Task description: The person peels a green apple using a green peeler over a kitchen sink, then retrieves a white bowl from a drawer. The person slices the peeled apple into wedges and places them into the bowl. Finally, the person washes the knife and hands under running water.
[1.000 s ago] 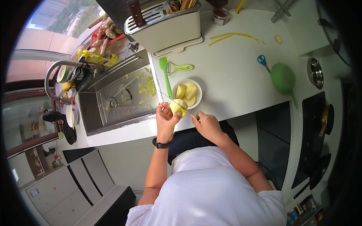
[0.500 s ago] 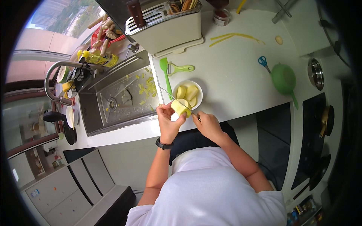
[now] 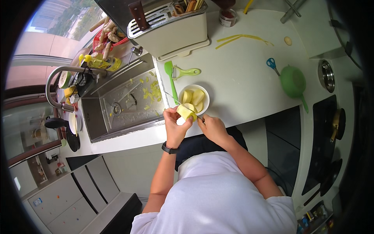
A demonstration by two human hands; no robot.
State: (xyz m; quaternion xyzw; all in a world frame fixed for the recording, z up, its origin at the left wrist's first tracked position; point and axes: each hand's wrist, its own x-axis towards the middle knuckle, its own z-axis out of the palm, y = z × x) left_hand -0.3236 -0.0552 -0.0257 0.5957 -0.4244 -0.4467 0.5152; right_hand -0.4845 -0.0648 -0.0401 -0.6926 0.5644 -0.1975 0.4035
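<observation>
One peeled potato (image 3: 185,112) — held in the left hand (image 3: 174,124) grip at the desk (image 3: 249,78) edge, long axis slanting up-left. The right hand (image 3: 210,125) clenches a knife (image 3: 199,118) against it. About three pieces lie in one white bowl (image 3: 205,94) — two green peelers (image 3: 183,72) beside.

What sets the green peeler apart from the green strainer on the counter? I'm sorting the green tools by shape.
The green peeler is small, slim and flat, lying close to the sink, above the white bowl. The green strainer is much bigger, with a round bowl and a long thin handle, and sits farther right, near the blue-handled scissors. The peeler is a lighter, yellower green. Both lie untouched on the white counter.
</observation>
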